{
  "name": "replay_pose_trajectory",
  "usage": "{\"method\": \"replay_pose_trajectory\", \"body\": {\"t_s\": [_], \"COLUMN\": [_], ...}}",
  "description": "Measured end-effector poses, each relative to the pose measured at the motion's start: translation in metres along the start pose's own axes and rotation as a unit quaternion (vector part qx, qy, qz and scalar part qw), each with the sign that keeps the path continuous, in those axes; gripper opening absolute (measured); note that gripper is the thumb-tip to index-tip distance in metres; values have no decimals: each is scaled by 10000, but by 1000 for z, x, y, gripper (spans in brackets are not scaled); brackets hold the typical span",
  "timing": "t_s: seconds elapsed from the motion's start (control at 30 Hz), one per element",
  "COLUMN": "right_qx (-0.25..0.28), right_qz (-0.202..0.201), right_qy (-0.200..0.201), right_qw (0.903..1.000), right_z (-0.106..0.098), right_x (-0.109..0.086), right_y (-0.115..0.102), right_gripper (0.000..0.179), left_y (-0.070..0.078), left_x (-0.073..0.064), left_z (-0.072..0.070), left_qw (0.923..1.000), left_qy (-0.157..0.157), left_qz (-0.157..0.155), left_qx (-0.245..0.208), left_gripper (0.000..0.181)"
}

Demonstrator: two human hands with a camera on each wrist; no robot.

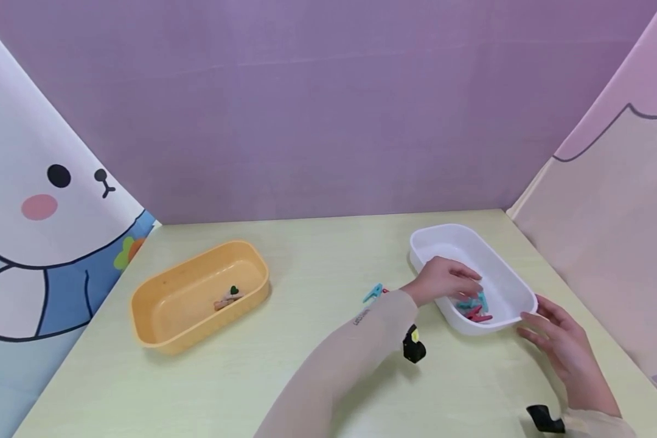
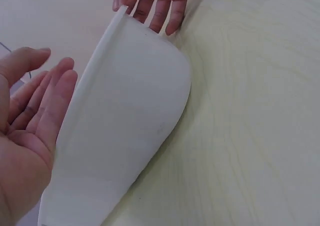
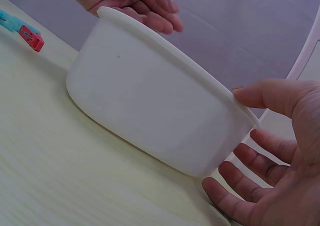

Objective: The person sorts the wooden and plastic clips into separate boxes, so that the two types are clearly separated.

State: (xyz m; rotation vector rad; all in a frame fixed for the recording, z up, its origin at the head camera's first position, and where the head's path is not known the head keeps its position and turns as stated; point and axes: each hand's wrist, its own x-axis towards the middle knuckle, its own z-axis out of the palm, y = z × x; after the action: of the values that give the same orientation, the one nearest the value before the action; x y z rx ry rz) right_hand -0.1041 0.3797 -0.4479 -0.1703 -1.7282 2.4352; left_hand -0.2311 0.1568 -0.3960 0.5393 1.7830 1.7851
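Observation:
A white plastic basin (image 1: pixel 498 271) stands at the right of the table. Inside its near end lie small teal clips (image 1: pixel 483 302) and red clips (image 1: pixel 477 315). My left hand (image 1: pixel 445 281) reaches over the basin's left rim, fingers just above the clips and partly hiding them. In the left wrist view its thumb and fingers (image 2: pixel 60 88) are apart, with nothing between them. At the basin's near right corner, my right hand (image 1: pixel 566 344) holds the rim. The right wrist view has the thumb (image 3: pixel 255 93) on the rim and the fingers by the outer wall.
An orange-yellow basin (image 1: pixel 166 344) sits at the left with a few small wooden clips (image 1: pixel 228 299), one bearing a green heart. Between the basins, a teal clip (image 1: pixel 373 292) and a red clip (image 3: pixel 31 38) lie on the table. A purple backdrop (image 1: pixel 317 134) rises behind the table.

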Motion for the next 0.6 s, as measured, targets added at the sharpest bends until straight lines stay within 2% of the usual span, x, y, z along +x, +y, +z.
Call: {"method": "replay_pose_trajectory", "body": {"t_s": [0.3,0.6], "right_qx": [-138,-159], "right_qz": [-4,8], "right_qy": [26,9], "right_qw": [9999,9999], "right_z": [-2,-2], "right_x": [1,2], "right_y": [1,0], "right_gripper": [39,37], "left_y": [-9,-12], "left_x": [-13,-24], "left_z": [-25,-60], "left_qw": [9986,9994], "left_qy": [-445,-319], "left_qz": [25,90], "left_qx": [-278,-18], "left_gripper": [27,28]}}
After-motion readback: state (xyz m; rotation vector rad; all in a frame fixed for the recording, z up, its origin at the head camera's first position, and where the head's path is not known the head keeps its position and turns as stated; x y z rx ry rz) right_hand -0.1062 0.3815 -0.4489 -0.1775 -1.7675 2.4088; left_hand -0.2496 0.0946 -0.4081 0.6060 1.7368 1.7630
